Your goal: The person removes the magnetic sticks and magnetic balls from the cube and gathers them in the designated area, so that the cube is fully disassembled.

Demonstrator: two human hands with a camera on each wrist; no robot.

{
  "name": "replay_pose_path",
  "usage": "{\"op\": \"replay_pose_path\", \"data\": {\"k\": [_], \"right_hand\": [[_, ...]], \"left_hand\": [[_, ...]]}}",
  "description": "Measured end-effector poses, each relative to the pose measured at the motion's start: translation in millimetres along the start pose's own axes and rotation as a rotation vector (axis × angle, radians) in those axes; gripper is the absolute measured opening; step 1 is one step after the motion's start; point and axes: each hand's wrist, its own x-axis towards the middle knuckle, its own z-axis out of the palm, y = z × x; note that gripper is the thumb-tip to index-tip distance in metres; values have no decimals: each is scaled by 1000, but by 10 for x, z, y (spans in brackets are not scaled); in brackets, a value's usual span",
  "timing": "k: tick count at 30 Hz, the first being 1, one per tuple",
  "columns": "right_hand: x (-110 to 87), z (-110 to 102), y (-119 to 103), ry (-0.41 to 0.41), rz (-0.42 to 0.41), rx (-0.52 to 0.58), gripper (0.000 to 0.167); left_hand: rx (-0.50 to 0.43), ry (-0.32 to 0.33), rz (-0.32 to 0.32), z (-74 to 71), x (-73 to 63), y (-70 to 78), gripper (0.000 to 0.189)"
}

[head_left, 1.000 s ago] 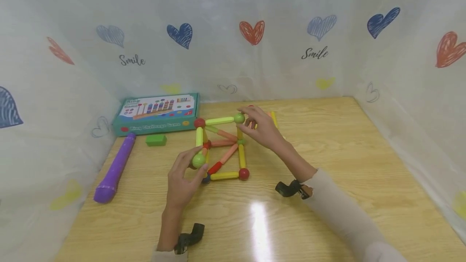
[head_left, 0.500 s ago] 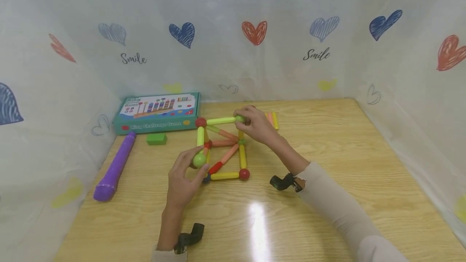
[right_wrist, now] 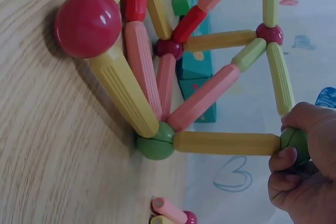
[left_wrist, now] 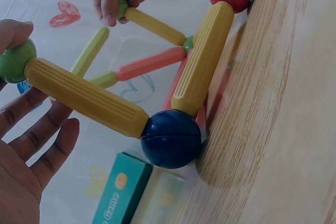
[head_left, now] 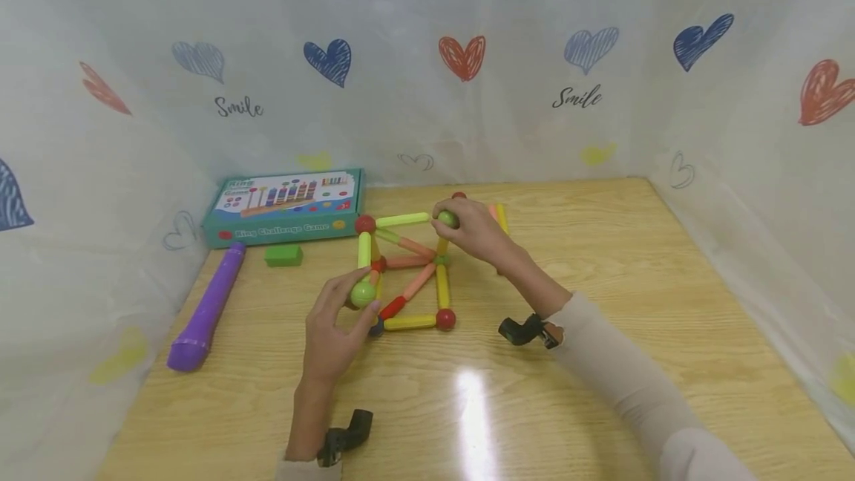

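A frame of magnetic rods and balls stands on the wooden table. My left hand pinches a green ball at the near left upper corner, its other fingers loosely extended. A yellow rod runs from that ball to a dark blue ball at the base. With thumb and fingers my right hand grips another green ball, atop an upright yellow rod. A lime rod from the red corner ball ends just short of this green ball.
Behind on the left lies a teal game box. A green block and a purple toy microphone are in front of it. Loose rods and a red ball lie beyond my right hand.
My right hand has closed its fingers further round the green ball and shifted it slightly right, opening a gap from the lime rod's end. The left hand stays on its ball.
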Motion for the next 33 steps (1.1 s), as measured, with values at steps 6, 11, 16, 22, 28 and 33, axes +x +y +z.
{"op": "replay_pose_path", "data": {"k": [6,11,16,22,28,33], "right_hand": [[10,-15,5,-13,24,0,10],[-10,-161,-3,-24,109,133,34],[-69,-374,120,-41,185,247,59],[-235,-535,354,55,212,153,56],[-331,-589,633,105,261,68,44],[-356,-598,846,116,303,94,44]], "left_hand": [[-4,-2,-15,-1,-8,-3,46],[-5,5,-3,9,-9,-7,47],[19,6,9,9,-15,-28,49],[24,-2,14,-1,-8,-42,49],[4,-1,5,-26,12,-6,47],[-8,-6,1,-21,12,15,46]]}}
